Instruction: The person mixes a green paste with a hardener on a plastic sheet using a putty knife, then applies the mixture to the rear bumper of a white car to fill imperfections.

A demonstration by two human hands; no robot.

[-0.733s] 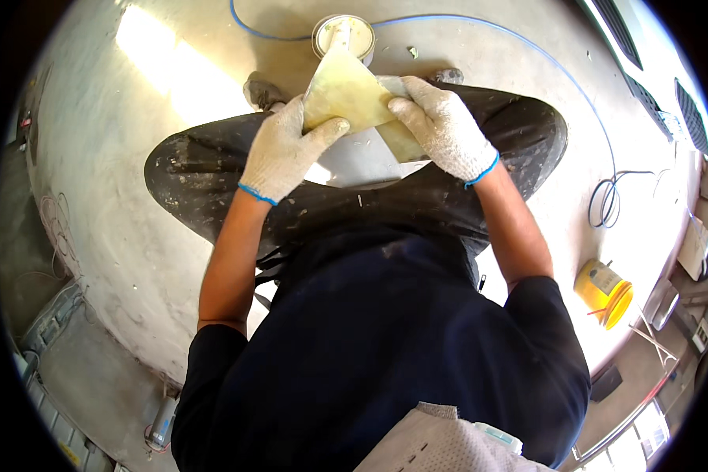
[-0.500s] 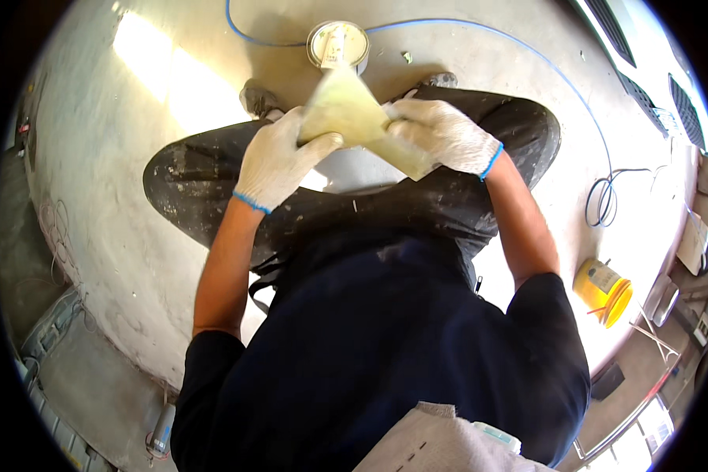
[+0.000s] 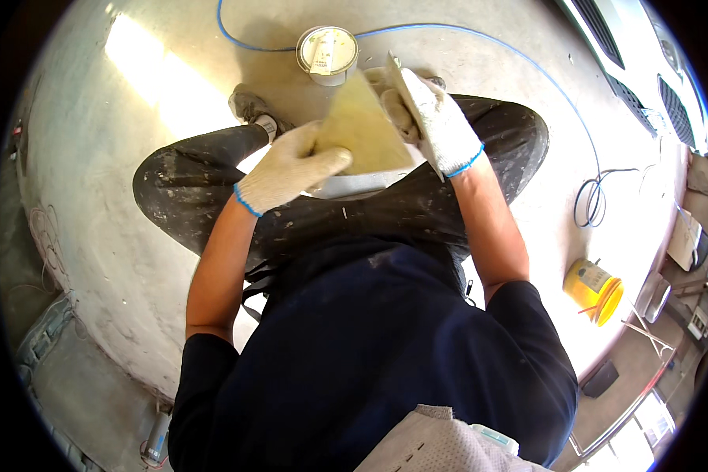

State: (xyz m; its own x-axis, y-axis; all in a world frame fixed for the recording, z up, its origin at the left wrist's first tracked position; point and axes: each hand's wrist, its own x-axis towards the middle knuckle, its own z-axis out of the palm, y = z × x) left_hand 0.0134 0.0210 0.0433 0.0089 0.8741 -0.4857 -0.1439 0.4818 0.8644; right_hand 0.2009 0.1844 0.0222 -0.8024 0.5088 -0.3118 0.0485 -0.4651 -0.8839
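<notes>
In front of my lap my gloved left hand [image 3: 295, 167] grips a pale yellow, roughly triangular putty spreader [image 3: 363, 132], thumb on its near face. Its wide edge is toward me, and motion blurs it. Just to its right, my gloved right hand [image 3: 440, 122] is closed on a thin flat plate [image 3: 394, 63], seen nearly edge-on, with its upper corner sticking out past the fingers. That plate looks like a second spreader. Beyond them, on the floor between my feet, stands a round can [image 3: 307, 57] with a white tube [image 3: 322, 53] lying on its lid.
A blue hose [image 3: 464, 30] runs behind the can and curls down on the right. A yellow bucket [image 3: 594, 291] lies tipped at the right. The front of a white vehicle [image 3: 641, 63] stands at the upper right. My bent knees frame the work.
My right hand has turned upright and lifted, so its plate now shows edge-on instead of slanting down right. The left spreader has swung with its wide edge toward me.
</notes>
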